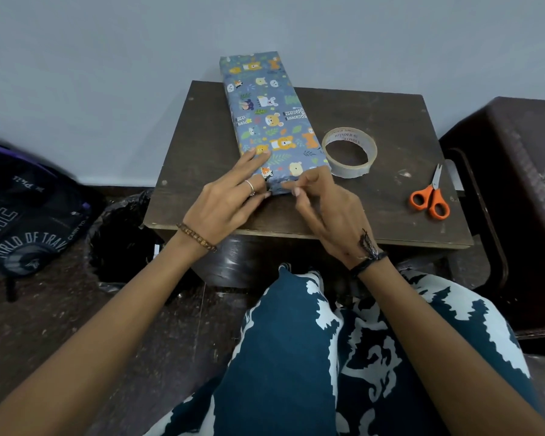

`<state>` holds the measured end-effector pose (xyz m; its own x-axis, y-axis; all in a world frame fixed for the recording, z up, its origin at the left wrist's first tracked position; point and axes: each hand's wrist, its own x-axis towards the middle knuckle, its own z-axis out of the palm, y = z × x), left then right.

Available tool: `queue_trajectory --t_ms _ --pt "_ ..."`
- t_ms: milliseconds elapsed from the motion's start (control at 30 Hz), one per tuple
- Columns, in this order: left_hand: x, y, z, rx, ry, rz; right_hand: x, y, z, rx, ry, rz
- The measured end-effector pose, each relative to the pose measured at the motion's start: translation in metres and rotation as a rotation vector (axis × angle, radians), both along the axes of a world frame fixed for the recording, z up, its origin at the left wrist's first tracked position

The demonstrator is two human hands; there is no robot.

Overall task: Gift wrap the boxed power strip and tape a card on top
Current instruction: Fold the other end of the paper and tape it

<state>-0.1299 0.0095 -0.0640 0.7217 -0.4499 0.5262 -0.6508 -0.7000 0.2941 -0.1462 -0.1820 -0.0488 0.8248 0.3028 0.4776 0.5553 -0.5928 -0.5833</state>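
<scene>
Nearest the camera: patterned blue-and-white trousers (343, 357), both forearms reaching forward over them.

Left hand (225, 196) — beaded bracelet (196, 236) at the wrist, ring on one finger — laid flat on the near left corner of the wrapped box (266, 118), fingers straight and pressing the paper down; no curl around anything.

Right hand (328, 209) — dark cord band (370, 251) at the wrist — at the near end face of the box, just right of the left hand. Fingers bent, thumb and forefinger tips pinching the folded paper edge at the box's near right corner. Whether tape sits under the fingertips cannot be told.

Under both hands: small dark wooden table (390, 196), scuffed top. Wrapped box lying flat on it, long axis running away from the hands, far end overhanging the table's far edge toward the grey wall (139, 73). Paper blue-grey with cartoon animals.

Just beyond the right hand, touching or nearly touching the box's right side: clear tape roll (350, 152), lying flat. Further right of that hand, well apart: orange-handled scissors (430, 196), closed, blades pointing away.

Left of the left hand, on the floor: dark backpack (22, 212) and a black-lined bin (120, 237) beside the table. Far right: dark brown furniture (516, 184).
</scene>
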Motion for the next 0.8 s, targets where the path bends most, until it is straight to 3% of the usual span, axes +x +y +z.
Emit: queue_trajectory --t_ms 167,333,433,567,667,800 --pt "0.001 0.003 0.057 -0.118 0.080 0.103 0.009 0.006 0.030 0.223 -0.281 -0.078" --pt "-0.010 -0.003 0.123 -0.313 0.216 0.111 0.005 0.010 0.066 0.304 -0.513 -0.092" --pt "-0.024 -0.007 0.164 -0.373 0.298 0.126 -0.003 0.014 0.102 0.387 -0.494 -0.123" --pt "-0.039 -0.013 0.217 -0.304 0.265 0.154 -0.016 0.012 0.170 0.517 -0.334 -0.063" --pt "-0.049 -0.015 0.250 -0.315 0.325 0.149 -0.017 0.008 0.207 0.401 -0.250 -0.005" --pt "-0.053 -0.018 0.268 -0.378 0.452 0.141 -0.008 0.008 0.219 0.088 -0.252 -0.036"
